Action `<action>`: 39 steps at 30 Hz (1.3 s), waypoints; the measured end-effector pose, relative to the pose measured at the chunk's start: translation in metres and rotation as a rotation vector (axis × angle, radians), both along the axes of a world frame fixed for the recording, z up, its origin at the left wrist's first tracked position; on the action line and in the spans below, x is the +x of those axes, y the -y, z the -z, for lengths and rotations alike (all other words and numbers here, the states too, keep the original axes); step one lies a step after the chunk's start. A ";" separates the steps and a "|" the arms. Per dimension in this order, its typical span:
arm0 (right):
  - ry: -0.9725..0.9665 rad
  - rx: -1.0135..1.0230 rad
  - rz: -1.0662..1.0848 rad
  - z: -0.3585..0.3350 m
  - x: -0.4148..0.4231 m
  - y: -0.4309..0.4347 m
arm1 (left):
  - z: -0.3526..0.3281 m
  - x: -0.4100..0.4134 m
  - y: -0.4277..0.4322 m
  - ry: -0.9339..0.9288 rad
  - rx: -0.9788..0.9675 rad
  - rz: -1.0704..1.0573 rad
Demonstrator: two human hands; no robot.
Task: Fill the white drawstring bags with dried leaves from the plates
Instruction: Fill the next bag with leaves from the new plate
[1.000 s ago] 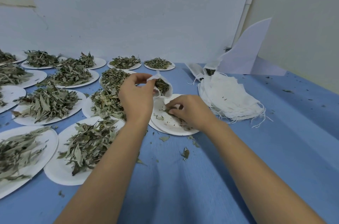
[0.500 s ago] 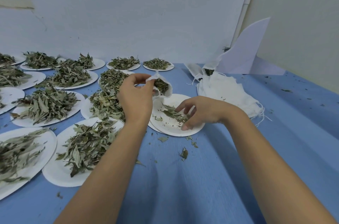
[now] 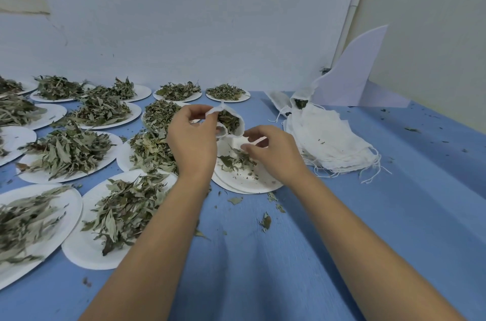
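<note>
White bag mid-frame, pinched open by left hand; right hand has risen off the plate, fingers half-curled, next leaves maybe held, can't tell.

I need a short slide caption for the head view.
Left hand holds a white bag open; right hand reaches into dried leaves on the plate.

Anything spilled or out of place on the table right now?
Yes: leaf scraps lie spilled on the table just in front of the nearly bare plate, with more crumbs scattered at far right. The bag in the left hand looks fine.
</note>
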State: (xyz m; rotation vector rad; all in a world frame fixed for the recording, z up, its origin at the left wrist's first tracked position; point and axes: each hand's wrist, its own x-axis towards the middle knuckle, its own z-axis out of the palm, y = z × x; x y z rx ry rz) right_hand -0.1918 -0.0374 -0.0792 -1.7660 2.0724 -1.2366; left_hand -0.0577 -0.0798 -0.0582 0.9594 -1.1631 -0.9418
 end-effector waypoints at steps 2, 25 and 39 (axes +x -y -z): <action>-0.077 0.013 -0.017 0.000 0.001 0.000 | 0.000 0.000 0.001 -0.005 0.001 -0.001; -0.461 0.134 -0.046 0.017 0.023 0.000 | -0.002 0.001 0.001 -0.051 -0.016 -0.016; -0.028 0.178 -0.094 -0.032 0.014 -0.011 | 0.001 -0.001 -0.003 0.141 -0.064 0.047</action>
